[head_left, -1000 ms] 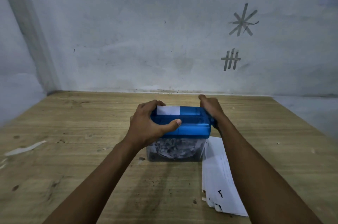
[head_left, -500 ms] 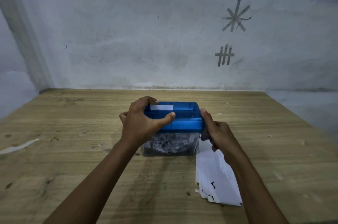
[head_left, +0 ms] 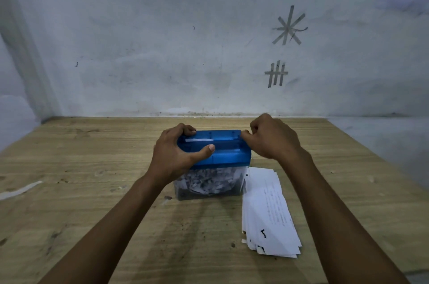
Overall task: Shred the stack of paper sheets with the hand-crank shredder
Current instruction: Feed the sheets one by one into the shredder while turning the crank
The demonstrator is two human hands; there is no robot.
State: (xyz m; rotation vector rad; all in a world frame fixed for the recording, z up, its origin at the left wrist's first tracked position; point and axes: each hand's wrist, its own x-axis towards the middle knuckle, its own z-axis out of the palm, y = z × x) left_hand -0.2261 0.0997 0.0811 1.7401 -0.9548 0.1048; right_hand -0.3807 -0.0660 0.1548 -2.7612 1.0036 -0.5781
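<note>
The shredder (head_left: 228, 156) stands upright midway across the table (head_left: 92, 190), nearer its far edge: a blue top over a clear bin packed with shreds. A white paper strip (head_left: 197, 140) shows in its top slot. The stack of printed sheets (head_left: 267, 209) lies flat just to its right, reaching toward the near edge.

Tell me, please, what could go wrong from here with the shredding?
1. The clear bin looks packed with shreds up to the shredder's blue top, so the paper in the slot may jam.
2. The left hand grips that top with its thumb near the slot; it could slip toward it.
3. The right hand grips the crank, mostly hidden, just above the stack of sheets; cranking might scatter them.
</note>
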